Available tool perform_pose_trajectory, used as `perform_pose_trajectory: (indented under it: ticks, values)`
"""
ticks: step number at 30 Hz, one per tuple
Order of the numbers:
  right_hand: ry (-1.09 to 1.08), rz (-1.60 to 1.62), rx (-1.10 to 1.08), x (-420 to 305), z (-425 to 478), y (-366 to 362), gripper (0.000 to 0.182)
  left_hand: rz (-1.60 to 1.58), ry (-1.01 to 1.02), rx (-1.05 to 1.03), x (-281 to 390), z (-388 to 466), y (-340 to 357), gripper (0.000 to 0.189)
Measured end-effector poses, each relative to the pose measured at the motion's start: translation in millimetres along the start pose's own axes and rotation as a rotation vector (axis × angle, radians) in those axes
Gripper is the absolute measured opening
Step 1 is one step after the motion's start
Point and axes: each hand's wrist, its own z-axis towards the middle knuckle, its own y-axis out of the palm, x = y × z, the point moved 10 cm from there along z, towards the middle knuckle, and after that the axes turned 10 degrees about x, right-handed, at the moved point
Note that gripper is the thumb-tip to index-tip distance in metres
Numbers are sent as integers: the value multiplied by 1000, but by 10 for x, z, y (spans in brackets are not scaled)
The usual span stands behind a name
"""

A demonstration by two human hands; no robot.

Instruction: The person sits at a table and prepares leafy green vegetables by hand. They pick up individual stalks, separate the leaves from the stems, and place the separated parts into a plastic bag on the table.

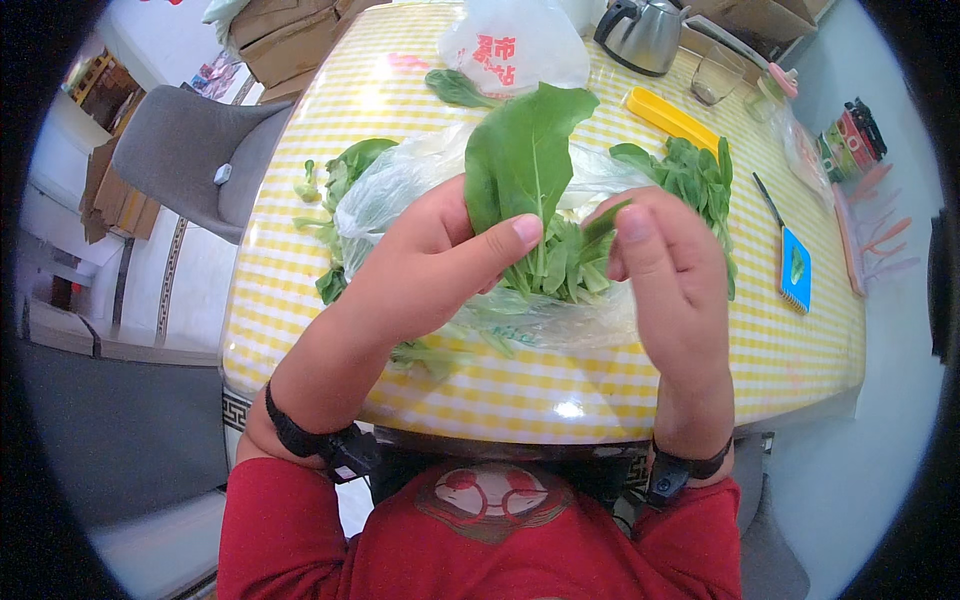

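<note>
A broad green vegetable leaf (517, 154) stands upright in my left hand (450, 247), its pale stem pinched under the thumb. To the right of it, my right hand (660, 255) pinches a small torn piece of leaf (606, 223) between thumb and fingers. Both hands are above an opened clear plastic bag (570, 319) with more leafy greens (562, 266) in it. Another pile of greens (694, 176) lies past my right hand. Loose leaves and stems (330, 262) lie to the left of the bag, and one leaf (457, 88) lies beyond it.
A white plastic bag with red writing (514, 45), a steel kettle (643, 37), a drinking glass (716, 75) and a yellow tray (671, 118) stand at the back. A blue spiral notebook (795, 270) and a pen (766, 196) lie right. A grey chair (180, 150) stands left of the checked tablecloth (510, 397).
</note>
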Motion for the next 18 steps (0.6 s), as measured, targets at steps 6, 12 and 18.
perform_pose_trajectory:
  ticks: [6, 12, 18]
  values:
    - [-215, -234, -8, -147, -48, 147, 14, 62, 170, 19, 96, -29, 93, 26]
    - [-12, -149, -55, 7, -62, 151, 15, 115, 227, -21, 47, -30, 103, 25]
    - [178, 81, -115, 161, -116, 242, 11, 31, 165, -5, 129, -54, 108, 25]
